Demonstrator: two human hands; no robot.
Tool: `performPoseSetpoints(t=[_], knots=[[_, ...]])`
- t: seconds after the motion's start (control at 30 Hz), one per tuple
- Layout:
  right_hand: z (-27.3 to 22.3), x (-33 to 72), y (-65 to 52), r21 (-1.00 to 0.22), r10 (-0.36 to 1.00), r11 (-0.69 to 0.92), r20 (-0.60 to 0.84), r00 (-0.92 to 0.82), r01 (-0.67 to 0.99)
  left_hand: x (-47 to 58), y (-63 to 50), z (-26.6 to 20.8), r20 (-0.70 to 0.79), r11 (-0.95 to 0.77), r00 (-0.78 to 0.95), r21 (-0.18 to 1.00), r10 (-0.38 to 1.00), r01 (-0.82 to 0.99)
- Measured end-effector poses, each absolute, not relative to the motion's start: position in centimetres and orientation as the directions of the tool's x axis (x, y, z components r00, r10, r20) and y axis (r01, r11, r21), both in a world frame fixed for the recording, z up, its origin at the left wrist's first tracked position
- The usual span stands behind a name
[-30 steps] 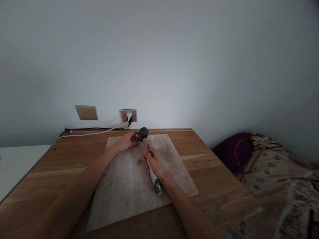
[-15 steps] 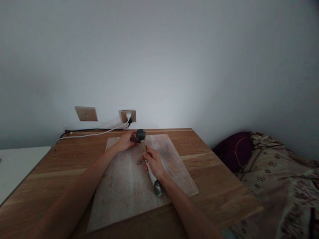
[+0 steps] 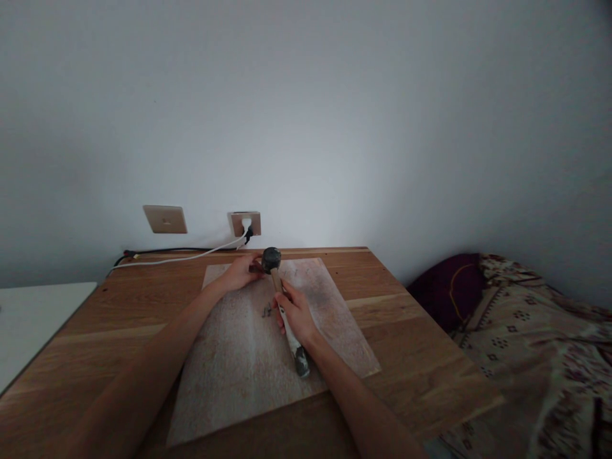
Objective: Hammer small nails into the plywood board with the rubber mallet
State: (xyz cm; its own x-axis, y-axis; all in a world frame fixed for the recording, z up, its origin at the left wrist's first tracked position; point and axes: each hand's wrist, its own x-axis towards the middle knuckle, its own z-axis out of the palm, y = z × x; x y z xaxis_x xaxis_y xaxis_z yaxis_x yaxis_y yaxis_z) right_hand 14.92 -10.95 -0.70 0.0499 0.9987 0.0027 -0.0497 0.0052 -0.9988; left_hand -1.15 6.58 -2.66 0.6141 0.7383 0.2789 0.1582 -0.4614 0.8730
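My right hand [image 3: 295,312] is wrapped around the handle of a hammer [image 3: 271,259] with a dark, chunky head. Its pale handle slants back toward me and ends in a dark, worn tip. Just left of the hammer head, near the far edge of a worn pale board [image 3: 224,376], is my left hand [image 3: 243,271]. Its fingers are bent together; whatever they pinch is dark, small and partly hidden behind the hammer head. A few small nails [image 3: 266,310] lie on the board between my forearms.
The board rests on a wooden table [image 3: 415,357] against the wall. Cables [image 3: 176,259] run along its back edge to a wall socket [image 3: 255,223]. A white surface [image 3: 38,319] stands at left, and a patterned blanket [image 3: 521,357] with a purple pillow [image 3: 447,287] lies at right.
The hammer head has shifted very slightly to the right. Both hands stay in nearly the same place.
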Motion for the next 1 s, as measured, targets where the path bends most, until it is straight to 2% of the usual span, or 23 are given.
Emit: performPoseSetpoints(t=[0.43,0.8,1.0], knots=[[-0.9,14.9,-10.9,-0.999,0.998,0.038,0.036,0.049,-0.033,-1.1,6.3,-2.4,0.271,-0.481,0.592,0.846,0.759,0.229],[-0.8,15.0,-10.9,-0.999,0.999,0.008,0.007,0.049,-0.033,-1.1,6.4,-2.3,0.252,-0.481,0.62,0.845,0.743,0.234],[0.0,15.1,-11.2,-0.997,0.988,0.017,0.006,0.157,-0.075,-1.9,6.7,-0.5,0.192,-0.48,0.661,0.83,0.725,0.285]])
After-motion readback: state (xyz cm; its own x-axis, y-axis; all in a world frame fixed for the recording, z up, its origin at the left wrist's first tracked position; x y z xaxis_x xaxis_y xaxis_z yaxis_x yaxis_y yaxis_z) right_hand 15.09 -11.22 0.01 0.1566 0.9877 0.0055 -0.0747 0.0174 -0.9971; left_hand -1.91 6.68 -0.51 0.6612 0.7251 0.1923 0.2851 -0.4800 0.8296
